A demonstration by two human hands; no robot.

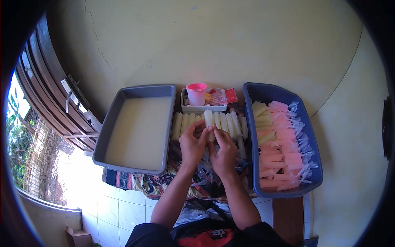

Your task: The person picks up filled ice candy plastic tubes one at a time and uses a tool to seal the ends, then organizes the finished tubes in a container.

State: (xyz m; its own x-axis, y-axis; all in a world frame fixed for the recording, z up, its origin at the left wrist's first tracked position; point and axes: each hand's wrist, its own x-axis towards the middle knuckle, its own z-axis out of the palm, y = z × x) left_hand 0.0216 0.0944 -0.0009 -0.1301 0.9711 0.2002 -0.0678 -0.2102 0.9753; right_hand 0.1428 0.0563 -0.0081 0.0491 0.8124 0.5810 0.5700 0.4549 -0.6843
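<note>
Currently, the left hand (192,142) and the right hand (223,152) are both clamping on one pale tube (209,117), which is standing roughly upright in front of or above a row of pale tubes (231,123). The hands are hiding its lower end, so whether that end is closed is not showing. Primary hazard: if the grip is pressing too hard on the thin-looking film, contents could be bursting out at a weak seam or a loose closure. Secondary hazard: if the film is carrying moisture, the tube could be slipping from the pinch and landing on the row. Both hands are sharing this one load, so an uneven pull could be twisting it. On the left, an open grey tub (131,169) is holding cloudy liquid (138,131); a swinging left elbow could be jolting its near corner and causing a spill onto the patterned cloth (160,185). On the right, a blue-grey tub (252,131) is containing pink tubes (284,136) with clear tails; careless stacking could be stressing their closures and starting leaks.
</note>
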